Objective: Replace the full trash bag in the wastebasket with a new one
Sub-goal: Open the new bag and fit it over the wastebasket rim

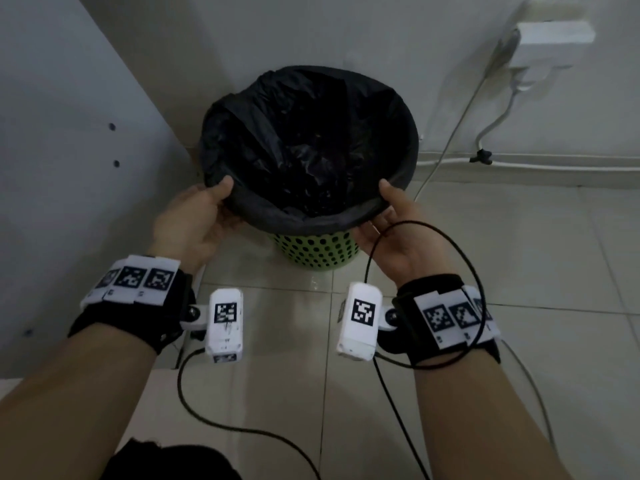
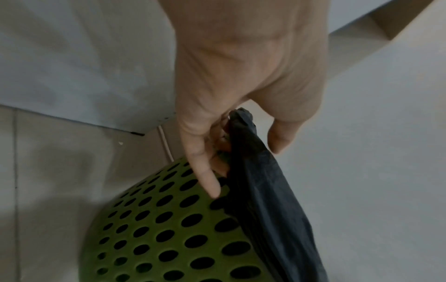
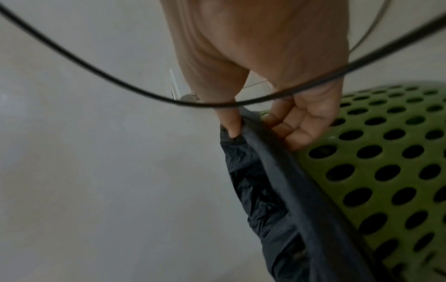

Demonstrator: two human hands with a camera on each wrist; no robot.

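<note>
Both hands [image 1: 194, 220] pinching trash bag [image 1: 311, 143] rim, contents (too dark) indiscernible

the green perforated wastebasket [image 1: 313, 249] stands in a corner, with a white cabinet panel [image 1: 69, 133] close on its left and the wall [image 1: 311, 29] just behind, so little room is left on those two sides. the tiled floor [image 1: 519, 254] to its right and front lies open, save for white cables [image 1: 450, 133] hanging down the wall from a power strip [image 1: 550, 39]. a black cable [image 1: 433, 237] loops across the right hand [image 1: 398, 237].
</note>
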